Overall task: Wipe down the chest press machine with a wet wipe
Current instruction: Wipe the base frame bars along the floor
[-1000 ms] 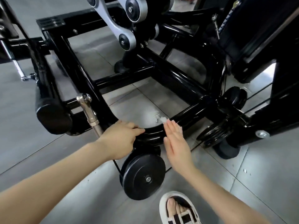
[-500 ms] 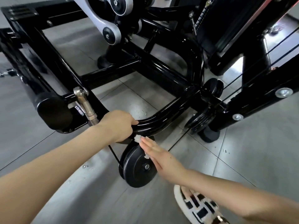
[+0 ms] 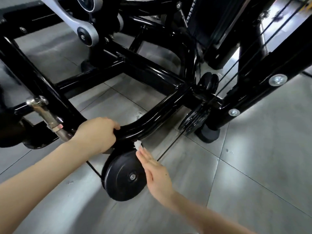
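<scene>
A glossy black steel tube (image 3: pixel 152 119) is clasped by the left hand (image 3: pixel 96 134) (grip curled round it). A white wet wipe (image 3: pixel 138 144) is pressed to it by the flat, straight-fingered right hand (image 3: pixel 156 173).

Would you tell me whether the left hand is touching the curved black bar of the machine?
Touching. The head view shows the left hand wrapped over the curved black bar, no gap.

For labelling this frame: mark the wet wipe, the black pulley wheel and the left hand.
wet wipe (image 3: pixel 138 144), head view, its visible white wad.
black pulley wheel (image 3: pixel 121 181), head view, its flat face.
left hand (image 3: pixel 96 134), head view, its back.
</scene>
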Available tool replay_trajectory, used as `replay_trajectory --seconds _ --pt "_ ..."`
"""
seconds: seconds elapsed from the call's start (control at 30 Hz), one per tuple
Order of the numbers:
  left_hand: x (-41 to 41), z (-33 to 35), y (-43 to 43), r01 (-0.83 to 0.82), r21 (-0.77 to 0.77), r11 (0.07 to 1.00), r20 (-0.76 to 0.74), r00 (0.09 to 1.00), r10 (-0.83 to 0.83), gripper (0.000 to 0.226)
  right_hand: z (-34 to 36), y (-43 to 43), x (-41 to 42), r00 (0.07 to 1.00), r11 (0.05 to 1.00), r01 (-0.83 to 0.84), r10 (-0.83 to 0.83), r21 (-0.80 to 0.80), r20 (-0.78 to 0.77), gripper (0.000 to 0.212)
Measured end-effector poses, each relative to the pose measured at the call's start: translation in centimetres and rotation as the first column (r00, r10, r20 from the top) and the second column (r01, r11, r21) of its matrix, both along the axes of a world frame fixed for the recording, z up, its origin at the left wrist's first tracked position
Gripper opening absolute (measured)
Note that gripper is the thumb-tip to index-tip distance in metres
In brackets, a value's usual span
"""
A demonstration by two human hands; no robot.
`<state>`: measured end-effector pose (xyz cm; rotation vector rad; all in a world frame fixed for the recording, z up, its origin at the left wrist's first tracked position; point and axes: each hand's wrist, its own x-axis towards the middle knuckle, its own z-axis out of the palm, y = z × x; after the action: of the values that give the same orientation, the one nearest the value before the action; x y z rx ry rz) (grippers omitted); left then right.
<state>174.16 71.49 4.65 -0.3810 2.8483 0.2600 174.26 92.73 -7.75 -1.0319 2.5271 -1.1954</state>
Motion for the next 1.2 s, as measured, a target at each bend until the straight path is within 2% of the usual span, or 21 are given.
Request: replay_trajectory --seconds 0.13,0.17,0.23,0.3,0.37,0.43,0.53,0.7,0.77,0.83,0.9,0.97,1.0,1.07,1.13,1.2 --pt "-0.4 0.4 0.8 -0.003 -0.081 0.997 0.051 0.999 0.007 0.043 1.0 4.4 -1.5 0.971 0.999 0.012 -0.024 0.05 0.238 0.041" --pt "-0.6 0.5 1.1 0.003 -0.1 0.995 0.052 0.999 0.002 0.043 1.6 5.6 -2.0 0.964 0.998 0.053 -0.059 0.031 0.261 0.04" --pt "-0.9 0.9 2.0 0.026 -0.133 0.991 0.036 0.999 -0.022 0.042 3.0 7.9 -3.9 0.929 0.968 0.243 -0.215 -0.057 0.301 0.04" --pt "-1.6 1.5 3.5 0.061 -0.146 0.987 0.007 0.998 -0.061 0.042 3.9 10.5 -6.7 0.844 0.876 0.469 -0.41 -0.108 0.345 0.036" --pt "-2.9 2.2 5.6 0.124 -0.147 0.981 -0.025 0.991 -0.129 0.043 4.5 13.0 -9.2 0.762 0.794 0.595 -0.506 -0.127 0.404 0.034" --pt "-4.5 3.0 7.8 0.203 -0.155 0.967 -0.061 0.975 -0.214 0.043 5.4 15.2 -10.9 0.734 0.743 0.643 -0.529 -0.186 0.425 0.035" --pt "-6.7 3.9 11.0 0.3 -0.13 0.945 -0.151 0.936 -0.318 0.041 7.0 17.5 -13.2 0.749 0.709 0.653 -0.556 -0.266 0.36 0.034" --pt "-10.3 6.1 15.9 0.38 0.082 0.921 -0.3 0.891 -0.341 0.035 10.5 20.1 -17.2 0.642 0.471 0.763 -0.635 -0.443 0.43 0.034" --pt "-11.8 7.4 18.1 0.391 0.137 0.91 -0.348 0.879 -0.326 0.034 12.6 20.3 -19.5 0.64 0.429 0.764 -0.598 -0.482 0.482 0.036" --pt "-13.3 8.4 20.2 0.379 0.2 0.903 -0.368 0.884 -0.289 0.036 14.1 19.7 -22.0 0.654 0.444 0.757 -0.515 -0.48 0.554 0.035" --pt "-14.5 9.5 22.2 0.343 0.307 0.888 -0.395 0.895 -0.209 0.038 14.6 18.8 -23.4 0.67 0.475 0.736 -0.411 -0.483 0.618 0.037" --pt "-15.7 10.7 23.8 0.306 0.425 0.852 -0.446 0.89 -0.097 0.04 15.4 17.8 -23.3 0.672 0.455 0.732 -0.356 -0.507 0.65 0.041" --pt "-16.2 11.3 24.4 0.294 0.482 0.826 -0.467 0.883 -0.042 0.042 16.1 17.5 -23.1 0.686 0.429 0.722 -0.349 -0.542 0.638 0.043" --pt "-17.4 12.2 25.5 0.296 0.562 0.772 -0.492 0.87 0.025 0.048 17.7 17.3 -22.9 0.781 0.389 0.624 -0.344 -0.678 0.521 0.047" --pt "-18.4 12.8 26.2 0.311 0.619 0.721 -0.513 0.855 0.072 0.055 18.9 17.1 -22.5 0.854 0.426 0.506 -0.369 -0.75 0.366 0.048" --pt "-19.3 13.4 26.8 0.307 0.662 0.684 -0.519 0.846 0.122 0.061 18.2 17.1 -22.5 0.849 0.471 0.509 -0.413 -0.72 0.33 0.05"
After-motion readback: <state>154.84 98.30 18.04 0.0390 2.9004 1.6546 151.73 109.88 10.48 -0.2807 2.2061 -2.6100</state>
